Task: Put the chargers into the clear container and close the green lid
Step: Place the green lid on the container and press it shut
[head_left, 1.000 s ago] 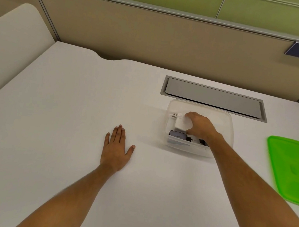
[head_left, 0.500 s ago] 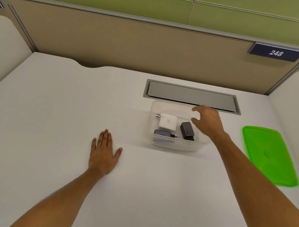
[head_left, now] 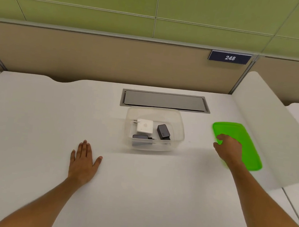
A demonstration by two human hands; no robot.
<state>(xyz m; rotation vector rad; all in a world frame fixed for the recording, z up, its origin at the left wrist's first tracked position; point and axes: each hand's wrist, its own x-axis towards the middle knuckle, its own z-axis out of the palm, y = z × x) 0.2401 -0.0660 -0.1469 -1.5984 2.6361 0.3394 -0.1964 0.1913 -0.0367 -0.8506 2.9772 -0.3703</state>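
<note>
The clear container [head_left: 179,120] stands uncovered in the middle of the white desk. Inside lie a white charger [head_left: 145,126], a dark charger [head_left: 163,131] to its right and another dark charger [head_left: 140,137] at the front. The green lid [head_left: 236,132] lies flat on the desk to the container's right. My right hand [head_left: 229,148] rests over the lid's left edge with fingers curled at that edge; whether it grips the lid I cannot tell. My left hand [head_left: 84,159] lies flat on the desk, palm down, left of and nearer than the container.
A grey cable hatch [head_left: 165,100] is set into the desk right behind the container. A beige partition with a sign reading 248 [head_left: 230,57] closes the back. A white curved divider [head_left: 267,128] rises just right of the lid.
My right hand let go of the white charger inside the container, lifted out and moved right onto the green lid. My left hand stayed flat. The view swung to the right.
</note>
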